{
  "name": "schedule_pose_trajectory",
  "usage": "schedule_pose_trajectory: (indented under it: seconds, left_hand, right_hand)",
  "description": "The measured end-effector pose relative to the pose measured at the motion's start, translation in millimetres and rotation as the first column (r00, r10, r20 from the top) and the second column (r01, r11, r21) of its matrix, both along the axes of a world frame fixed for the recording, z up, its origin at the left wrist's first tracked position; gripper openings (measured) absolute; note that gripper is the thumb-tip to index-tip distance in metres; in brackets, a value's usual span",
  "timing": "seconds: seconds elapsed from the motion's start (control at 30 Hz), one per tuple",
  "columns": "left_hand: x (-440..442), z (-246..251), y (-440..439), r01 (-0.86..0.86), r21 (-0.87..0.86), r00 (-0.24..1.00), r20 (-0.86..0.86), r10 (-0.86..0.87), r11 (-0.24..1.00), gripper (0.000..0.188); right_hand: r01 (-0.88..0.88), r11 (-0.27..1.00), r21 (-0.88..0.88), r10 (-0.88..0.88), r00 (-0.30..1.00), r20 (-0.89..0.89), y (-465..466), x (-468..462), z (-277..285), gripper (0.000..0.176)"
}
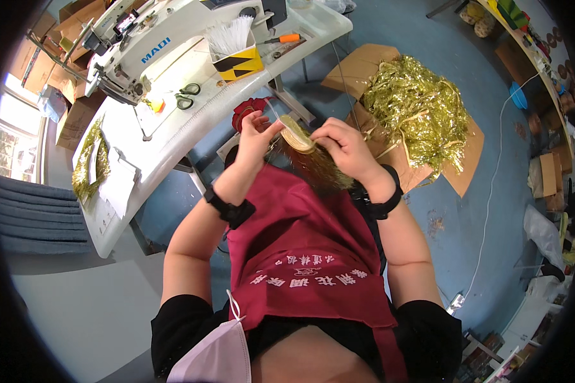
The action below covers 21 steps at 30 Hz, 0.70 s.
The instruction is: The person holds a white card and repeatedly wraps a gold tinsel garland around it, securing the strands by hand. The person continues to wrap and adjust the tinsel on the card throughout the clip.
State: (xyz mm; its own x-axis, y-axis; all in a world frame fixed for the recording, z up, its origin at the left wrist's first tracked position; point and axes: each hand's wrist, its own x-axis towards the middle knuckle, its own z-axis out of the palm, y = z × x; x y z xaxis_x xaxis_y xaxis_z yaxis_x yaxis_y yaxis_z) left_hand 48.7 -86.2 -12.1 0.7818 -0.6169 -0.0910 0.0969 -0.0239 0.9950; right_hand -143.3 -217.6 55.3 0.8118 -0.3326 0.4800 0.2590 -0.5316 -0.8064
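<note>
Between my hands, above the lap of the red apron, is a bundle of gold tinsel fringe with a pale, flat-wound band; its strands hang down towards the apron. My left hand pinches the band's left end between thumb and fingertips, with a thin whitish strip standing up beside it. At the right end, the curled fingers of my right hand grip the band's edge. A dark red fabric piece lies just behind my left hand. More gold tinsel is heaped in an opened cardboard box on the floor.
A white sewing table at the left carries an industrial sewing machine, black-handled scissors, a box of white strips, an orange-handled screwdriver and gold tinsel. A white cable crosses the floor; shelves line the right.
</note>
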Motion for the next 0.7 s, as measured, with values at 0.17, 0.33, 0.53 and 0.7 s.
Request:
schedule_pose_trajectory:
  seconds: [0.17, 0.33, 0.53, 0.7]
  left_hand:
    - [-28, -32, -22, -0.018, 0.029, 0.948, -0.317, 0.026, 0.999, 0.046]
    - [-59, 6, -13, -0.036, -0.188, 0.842, -0.535, -0.072, 0.982, 0.045]
    - [-72, 34, -3, 0.107, -0.343, 0.833, -0.481, -0.273, 0.933, 0.034]
    - [-67, 21, -7, -0.07, -0.192, 0.83, -0.555, -0.049, 0.979, 0.027]
  right_hand:
    - [0.173, 0.979, -0.112, -0.177, 0.984, -0.03, 20, 13, -12, 0.008]
    - [0.205, 0.962, -0.178, -0.209, 0.978, -0.003, 22, 11, -26, 0.008]
    - [0.275, 0.919, -0.282, -0.295, 0.955, -0.029, 34, 19, -37, 0.007]
    - [0.244, 0.926, -0.288, -0.265, 0.963, -0.037, 38, 18, -38, 0.008]
